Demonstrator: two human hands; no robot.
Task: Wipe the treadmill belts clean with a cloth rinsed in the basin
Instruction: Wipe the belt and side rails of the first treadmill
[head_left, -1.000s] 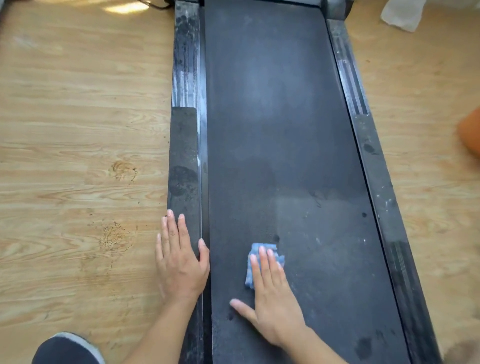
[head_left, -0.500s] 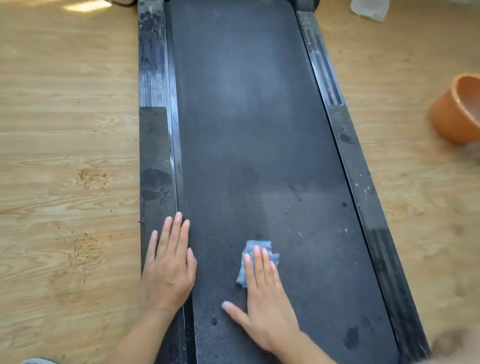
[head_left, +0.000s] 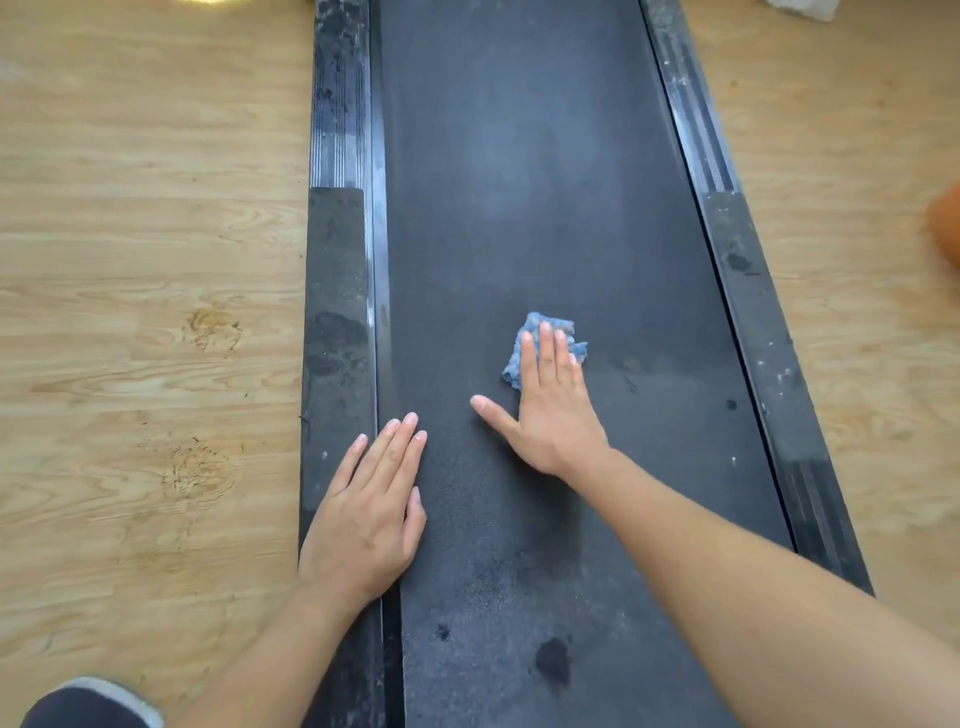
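Note:
A black treadmill belt runs up the middle of the head view, dusty and with dark spots near the bottom. A small crumpled blue cloth lies on the belt under the fingers of my right hand, which presses flat on it with the thumb spread to the left. My left hand rests flat, fingers together, across the left side rail and the belt's left edge, holding nothing. An orange basin shows only as a blurred sliver at the right edge.
Wooden floor lies on both sides of the treadmill. The right side rail is scuffed with white specks. A dark shoe tip sits at the bottom left. A pale object lies at the top right.
My right hand has pushed the cloth forward up the belt, leaving a darker wiped patch behind it. My left hand has shifted slightly onto the belt's edge. The view has swung left, cutting the basin off.

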